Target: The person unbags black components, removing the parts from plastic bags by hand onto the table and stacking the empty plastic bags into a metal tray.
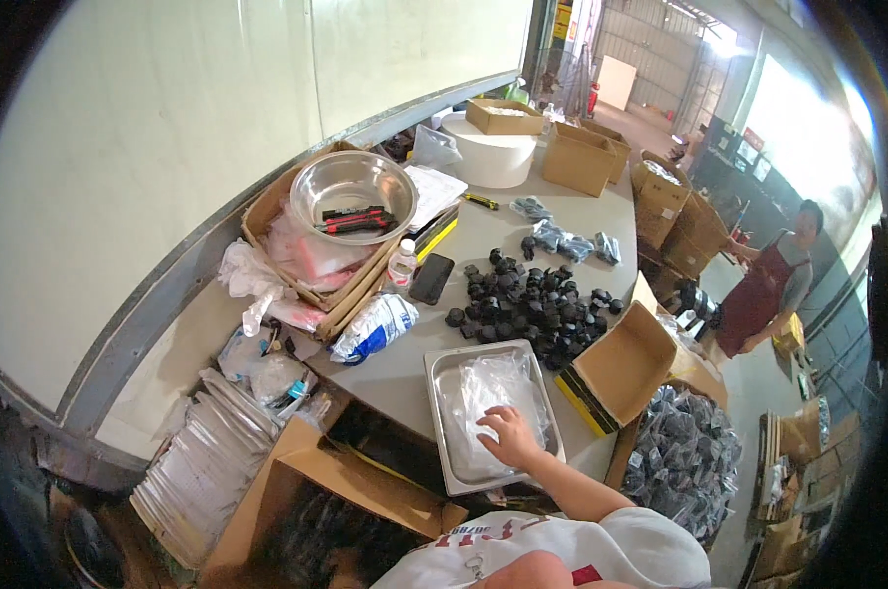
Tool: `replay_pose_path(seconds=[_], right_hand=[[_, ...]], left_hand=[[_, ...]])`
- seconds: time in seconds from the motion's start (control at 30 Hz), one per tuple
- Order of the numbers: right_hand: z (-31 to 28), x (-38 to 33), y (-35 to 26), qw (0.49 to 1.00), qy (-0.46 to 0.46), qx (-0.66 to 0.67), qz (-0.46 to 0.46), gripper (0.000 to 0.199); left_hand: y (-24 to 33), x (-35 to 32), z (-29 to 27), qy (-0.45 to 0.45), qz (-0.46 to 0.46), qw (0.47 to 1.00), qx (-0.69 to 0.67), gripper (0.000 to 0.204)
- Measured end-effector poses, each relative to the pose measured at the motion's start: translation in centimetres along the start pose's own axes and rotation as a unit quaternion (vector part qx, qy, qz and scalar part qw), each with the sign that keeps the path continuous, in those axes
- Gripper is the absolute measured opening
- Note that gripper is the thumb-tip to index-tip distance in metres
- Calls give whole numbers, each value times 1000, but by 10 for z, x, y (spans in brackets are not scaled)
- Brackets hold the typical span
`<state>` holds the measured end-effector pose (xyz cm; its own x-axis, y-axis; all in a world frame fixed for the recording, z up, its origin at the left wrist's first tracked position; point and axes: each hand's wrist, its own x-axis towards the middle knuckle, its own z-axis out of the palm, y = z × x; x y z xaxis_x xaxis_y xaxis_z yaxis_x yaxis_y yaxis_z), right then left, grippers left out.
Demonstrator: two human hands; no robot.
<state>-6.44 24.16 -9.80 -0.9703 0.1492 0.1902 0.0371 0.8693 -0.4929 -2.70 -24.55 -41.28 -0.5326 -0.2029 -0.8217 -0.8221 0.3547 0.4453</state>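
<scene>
My right hand reaches over a rectangular metal tray, its fingers apart and slightly curled. Under the fingertips lies a stack of clear plastic bags in the tray; whether they touch it I cannot tell. No left hand can be made out. Just beyond the tray, a heap of small black parts spreads over the grey table. Several bagged dark parts lie behind the heap. To the tray's right, an open cardboard box is tipped on its side.
A steel bowl holding red-and-black tools rests on a carton at left, near a bottle, a phone and a blue-white packet. Bagged black parts fill a box at right. An open box stands below left. A person stands at right.
</scene>
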Motion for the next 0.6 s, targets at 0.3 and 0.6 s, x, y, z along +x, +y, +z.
replay_pose_path(seconds=[0.3,0.6], right_hand=[[21,-29,-26,1000,-27,9,4,25],[16,-43,-29,999,-43,16,8,23]], left_hand=[[84,3,20,-38,88,995,26,43],[217,-48,15,-7,244,970,-9,46]])
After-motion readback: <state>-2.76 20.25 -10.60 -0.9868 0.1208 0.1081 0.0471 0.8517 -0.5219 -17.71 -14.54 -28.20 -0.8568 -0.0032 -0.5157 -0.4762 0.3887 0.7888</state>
